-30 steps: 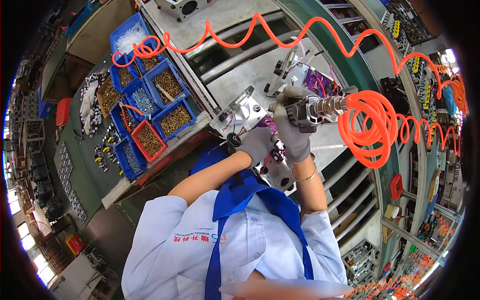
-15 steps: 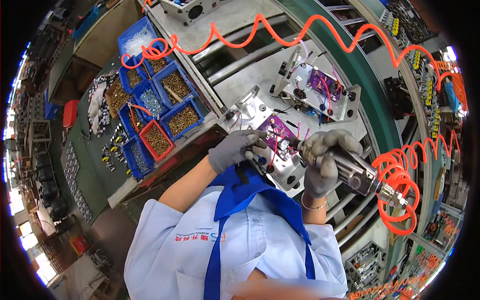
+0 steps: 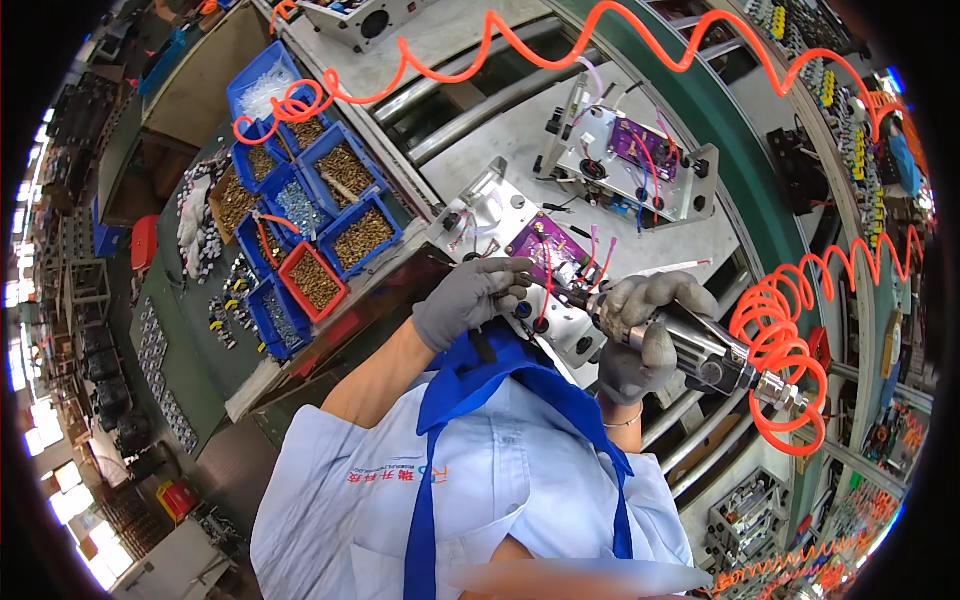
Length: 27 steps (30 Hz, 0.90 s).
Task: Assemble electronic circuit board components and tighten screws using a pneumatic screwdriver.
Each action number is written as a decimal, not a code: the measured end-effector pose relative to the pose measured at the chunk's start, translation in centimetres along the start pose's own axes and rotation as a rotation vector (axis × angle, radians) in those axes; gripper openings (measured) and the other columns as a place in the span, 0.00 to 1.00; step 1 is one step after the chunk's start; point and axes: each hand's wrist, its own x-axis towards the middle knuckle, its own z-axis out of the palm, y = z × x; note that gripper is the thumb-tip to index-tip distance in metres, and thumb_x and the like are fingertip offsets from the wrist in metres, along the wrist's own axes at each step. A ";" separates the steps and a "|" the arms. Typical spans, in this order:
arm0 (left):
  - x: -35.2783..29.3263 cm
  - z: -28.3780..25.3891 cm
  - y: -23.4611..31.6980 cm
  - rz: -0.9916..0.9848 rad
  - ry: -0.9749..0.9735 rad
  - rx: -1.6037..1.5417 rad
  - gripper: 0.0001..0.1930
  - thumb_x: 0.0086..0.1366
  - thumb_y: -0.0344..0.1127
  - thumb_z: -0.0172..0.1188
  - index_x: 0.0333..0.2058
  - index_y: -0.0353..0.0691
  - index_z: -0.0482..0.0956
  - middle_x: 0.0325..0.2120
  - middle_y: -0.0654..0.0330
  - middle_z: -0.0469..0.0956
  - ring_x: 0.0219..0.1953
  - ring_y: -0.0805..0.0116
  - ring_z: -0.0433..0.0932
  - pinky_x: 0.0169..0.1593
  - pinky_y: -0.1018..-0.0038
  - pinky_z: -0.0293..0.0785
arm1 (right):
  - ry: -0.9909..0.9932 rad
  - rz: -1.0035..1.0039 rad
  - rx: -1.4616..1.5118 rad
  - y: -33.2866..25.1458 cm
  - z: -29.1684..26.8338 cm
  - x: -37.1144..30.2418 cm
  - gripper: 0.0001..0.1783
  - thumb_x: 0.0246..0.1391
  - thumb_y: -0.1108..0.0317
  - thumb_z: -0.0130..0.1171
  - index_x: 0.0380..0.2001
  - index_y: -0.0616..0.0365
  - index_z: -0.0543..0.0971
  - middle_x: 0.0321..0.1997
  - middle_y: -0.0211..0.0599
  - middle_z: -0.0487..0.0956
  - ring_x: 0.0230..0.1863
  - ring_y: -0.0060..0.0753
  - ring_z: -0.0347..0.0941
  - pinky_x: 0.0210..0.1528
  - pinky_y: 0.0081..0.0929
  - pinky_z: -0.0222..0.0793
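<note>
In my gloved right hand (image 3: 648, 325) is an air screwdriver (image 3: 705, 350), lying almost level, its dark bit (image 3: 565, 294) pointing left. My gloved left hand (image 3: 468, 303) is closed in a pinch right at the bit's tip; whatever sits between the fingertips is too small to make out. Just beyond the bit, a purple circuit board (image 3: 532, 240) lies on a silver metal chassis (image 3: 512, 202) with red and pink wires around it. The hands and tool cover the chassis's near part.
Blue bins (image 3: 350, 268) and a red bin (image 3: 312, 282) of screws and small parts stand at left. A second chassis (image 3: 680, 203) with a purple board lies farther back. An orange coiled air hose (image 3: 780, 325) trails from the screwdriver; another orange coil (image 3: 545, 58) spans overhead.
The bit has come slightly nearer to me, off the purple board toward the chassis's near part. Both hands keep their hold. The whole view has shifted a little.
</note>
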 end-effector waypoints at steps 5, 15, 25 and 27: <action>-0.2 -1.9 -0.2 0.000 -0.015 0.070 0.13 0.70 0.33 0.51 0.48 0.30 0.74 0.38 0.56 0.76 0.36 0.73 0.76 0.34 0.81 0.74 | 0.023 -0.010 0.039 0.0 0.5 -0.3 0.24 0.49 0.68 0.64 0.51 0.53 0.70 0.35 0.38 0.70 0.19 0.26 0.68 0.24 0.33 0.71; -2.6 -0.6 -1.4 0.000 0.077 0.072 0.17 0.71 0.41 0.51 0.48 0.31 0.72 0.32 0.62 0.72 0.29 0.78 0.68 0.30 0.85 0.67 | 0.022 0.030 -0.037 1.1 0.3 -1.8 0.25 0.48 0.64 0.59 0.51 0.56 0.70 0.32 0.35 0.69 0.19 0.22 0.63 0.22 0.25 0.65; -3.6 -1.3 -3.4 -0.064 0.059 0.026 0.20 0.70 0.50 0.52 0.43 0.36 0.75 0.29 0.64 0.71 0.25 0.82 0.65 0.25 0.86 0.63 | 0.151 0.098 0.024 0.6 -0.3 -3.2 0.24 0.47 0.66 0.66 0.48 0.56 0.71 0.29 0.38 0.69 0.20 0.27 0.68 0.23 0.30 0.70; -3.6 -0.5 -3.0 -0.111 0.161 0.114 0.20 0.70 0.49 0.52 0.44 0.35 0.75 0.26 0.64 0.71 0.23 0.82 0.64 0.23 0.85 0.62 | 0.206 0.079 -0.008 0.5 -0.3 -3.1 0.24 0.47 0.65 0.63 0.49 0.56 0.71 0.32 0.38 0.69 0.20 0.26 0.66 0.22 0.27 0.68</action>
